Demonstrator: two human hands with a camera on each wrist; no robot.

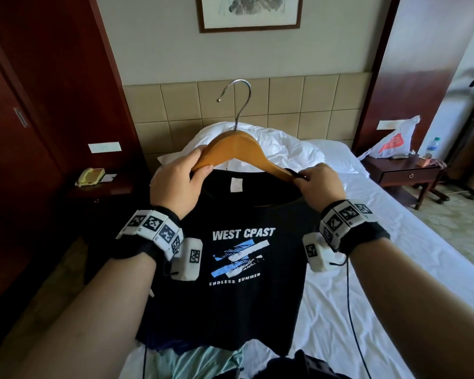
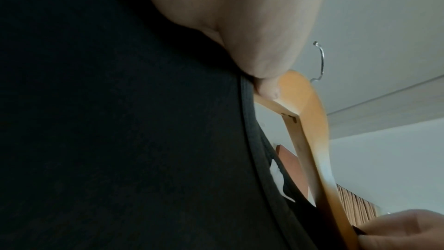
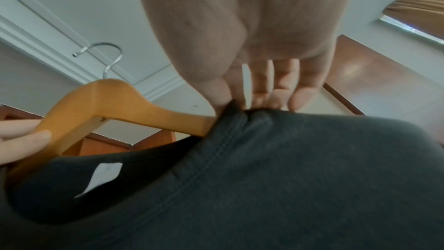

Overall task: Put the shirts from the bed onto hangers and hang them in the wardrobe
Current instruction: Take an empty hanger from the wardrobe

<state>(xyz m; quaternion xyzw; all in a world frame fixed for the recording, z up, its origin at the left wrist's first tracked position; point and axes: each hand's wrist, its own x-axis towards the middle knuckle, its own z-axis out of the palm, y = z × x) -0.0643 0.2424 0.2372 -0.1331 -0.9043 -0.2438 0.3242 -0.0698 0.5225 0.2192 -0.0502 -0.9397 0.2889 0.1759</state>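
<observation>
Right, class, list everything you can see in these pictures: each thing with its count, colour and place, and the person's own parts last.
T-shirt: one, black with white and blue print, held up over the bed.
Hanger: one, wooden with a metal hook, its right arm inside the T-shirt's collar.
Clothes: a few, pale green and dark, on the bed's near end.
Bed: one, white sheets, crumpled duvet at the head.
Picture: one, dark frame, on the wall.
Telephone: one, yellowish, on the left bedside table.
Plastic bag: one, white and red, on the right bedside table.
Bottle: one, clear, beside the bag.
Left hand: grips the hanger's left arm.
Right hand: pinches the collar at the hanger's right end.
</observation>
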